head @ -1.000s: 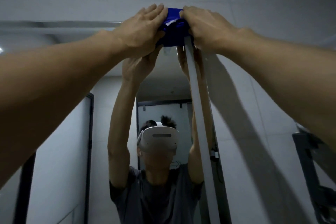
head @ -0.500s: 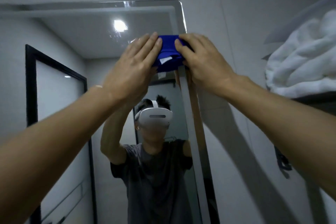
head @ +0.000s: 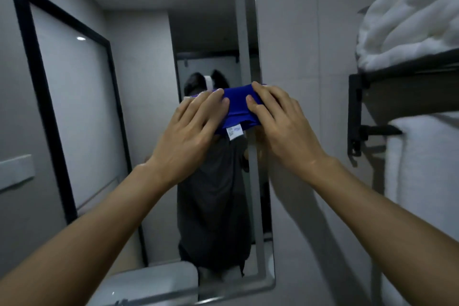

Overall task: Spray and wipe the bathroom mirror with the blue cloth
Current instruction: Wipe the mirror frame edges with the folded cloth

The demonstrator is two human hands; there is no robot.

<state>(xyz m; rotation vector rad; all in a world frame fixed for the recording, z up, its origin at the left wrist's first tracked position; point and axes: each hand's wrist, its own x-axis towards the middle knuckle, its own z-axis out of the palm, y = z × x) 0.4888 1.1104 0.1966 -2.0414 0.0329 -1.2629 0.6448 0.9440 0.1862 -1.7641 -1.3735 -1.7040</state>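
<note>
1. Two bare forearms reach up and forward from the lower corners toward a large, frameless rectangular wall mirror [head: 139, 20] with a rounded lower right corner; the mirror fills the left and centre of the view, and its right edge runs down the middle.
2. Pale grey wall tiles [head: 303, 32] lie to the right of the mirror's edge.
3. Folded white terry towels [head: 409, 20] are stacked on a black metal wall shelf [head: 357, 112] at the upper right; another white towel [head: 422, 169] hangs beneath it.
4. Reflection in the mirror: a black-framed door panel [head: 72, 97] on the left, and a person in a dark grey T-shirt [head: 213, 194] at centre, largely hidden behind the hands.
5. Left hand [head: 191, 131]: flattened, fingers extended and spread, pressing the left part of the cloth against the glass.
6. Right hand [head: 280, 124]: likewise flattened, fingers laid over the right part of the cloth; neither hand is clenched.
7. Bunched royal-blue cleaning cloth [head: 237, 107]: held between the two hands against the mirror, close to its right edge, about mid-height.
8. Small white care label [head: 234, 131]: hangs from the cloth's lower edge; its print is illegible.
</note>
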